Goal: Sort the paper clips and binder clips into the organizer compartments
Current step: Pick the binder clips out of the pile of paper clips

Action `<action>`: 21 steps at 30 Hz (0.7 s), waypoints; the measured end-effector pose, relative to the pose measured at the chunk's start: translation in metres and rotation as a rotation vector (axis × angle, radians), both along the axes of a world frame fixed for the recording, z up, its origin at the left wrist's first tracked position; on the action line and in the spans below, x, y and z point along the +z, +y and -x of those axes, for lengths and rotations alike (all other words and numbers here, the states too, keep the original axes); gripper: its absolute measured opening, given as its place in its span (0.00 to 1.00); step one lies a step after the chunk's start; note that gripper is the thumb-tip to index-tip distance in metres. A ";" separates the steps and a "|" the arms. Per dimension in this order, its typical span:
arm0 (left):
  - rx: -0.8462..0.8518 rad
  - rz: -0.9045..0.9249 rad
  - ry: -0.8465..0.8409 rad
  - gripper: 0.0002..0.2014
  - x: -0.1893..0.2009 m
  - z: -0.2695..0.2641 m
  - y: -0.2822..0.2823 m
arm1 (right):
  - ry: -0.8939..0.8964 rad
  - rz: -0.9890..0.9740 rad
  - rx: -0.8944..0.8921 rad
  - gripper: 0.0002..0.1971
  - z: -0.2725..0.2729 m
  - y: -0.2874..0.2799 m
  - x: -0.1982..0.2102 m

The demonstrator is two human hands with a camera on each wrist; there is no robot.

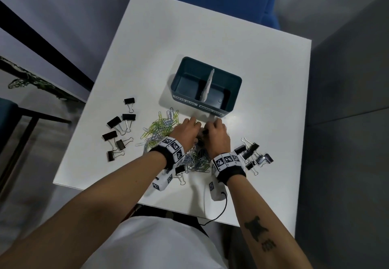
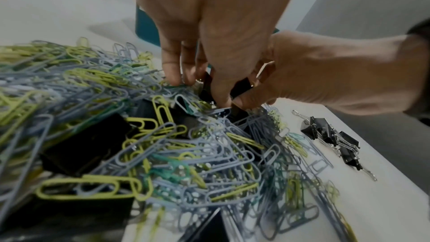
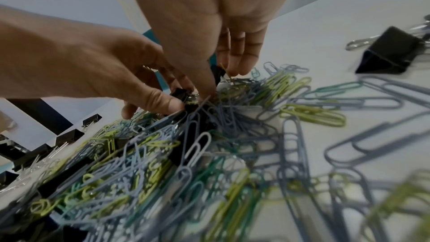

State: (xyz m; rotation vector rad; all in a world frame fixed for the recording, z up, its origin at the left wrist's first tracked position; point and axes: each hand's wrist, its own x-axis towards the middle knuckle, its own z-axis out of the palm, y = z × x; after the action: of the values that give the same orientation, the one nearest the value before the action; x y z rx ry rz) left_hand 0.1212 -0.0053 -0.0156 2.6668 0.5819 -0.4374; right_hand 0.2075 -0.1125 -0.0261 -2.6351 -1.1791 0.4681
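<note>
On the white counter [image 1: 242, 62], a dark teal organizer [image 1: 205, 85] sits beyond a heap of paper clips [image 1: 160, 127], its two compartments split by a pale divider and labelled on the near wall. From the head view, the left hand [image 1: 186, 130] and right hand [image 1: 216, 136] meet over the top of the heap, just short of the organizer, but their fingers are hidden there. The left wrist view shows more: both hands pinch a black binder clip [image 2: 241, 86] half buried in the tangle, thumbs and fingertips curled round it. The right wrist view shows the same small black clip between the two thumbs. Only the head view shows the loose binder clips on the left [image 1: 117, 129] and the cluster on the right [image 1: 252, 155].
</note>
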 end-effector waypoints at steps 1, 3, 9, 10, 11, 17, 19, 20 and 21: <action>0.012 0.015 -0.014 0.20 0.000 0.000 -0.001 | 0.006 -0.021 -0.019 0.12 0.001 -0.003 0.001; 0.018 0.038 -0.059 0.19 0.001 0.000 -0.002 | 0.030 -0.052 -0.048 0.11 0.003 -0.007 0.002; 0.062 0.092 -0.202 0.11 0.010 0.010 -0.004 | 0.028 -0.210 -0.033 0.10 0.007 -0.016 0.006; 0.079 0.089 -0.231 0.11 0.013 0.013 -0.004 | 0.041 -0.238 -0.039 0.09 0.008 -0.017 0.009; 0.095 0.085 -0.265 0.10 0.016 0.018 -0.002 | 0.054 -0.260 -0.052 0.10 0.009 -0.019 0.012; 0.305 0.147 -0.380 0.06 0.028 0.057 0.027 | 0.318 -0.455 -0.275 0.11 0.008 -0.032 0.030; 0.402 0.160 -0.364 0.05 0.029 0.074 0.045 | 0.512 -0.489 -0.406 0.09 0.003 -0.040 0.032; 0.443 0.155 -0.353 0.05 0.028 0.083 0.055 | 0.580 -0.501 -0.453 0.08 0.000 -0.044 0.032; 0.485 0.141 -0.340 0.04 0.027 0.091 0.067 | 0.617 -0.507 -0.486 0.09 -0.003 -0.049 0.033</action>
State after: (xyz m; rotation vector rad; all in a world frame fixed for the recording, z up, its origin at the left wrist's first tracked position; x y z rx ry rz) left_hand 0.0300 0.0612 0.0110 2.2850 1.0039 0.1070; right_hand 0.2102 -0.1614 0.0071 -2.0076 -0.3783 0.6977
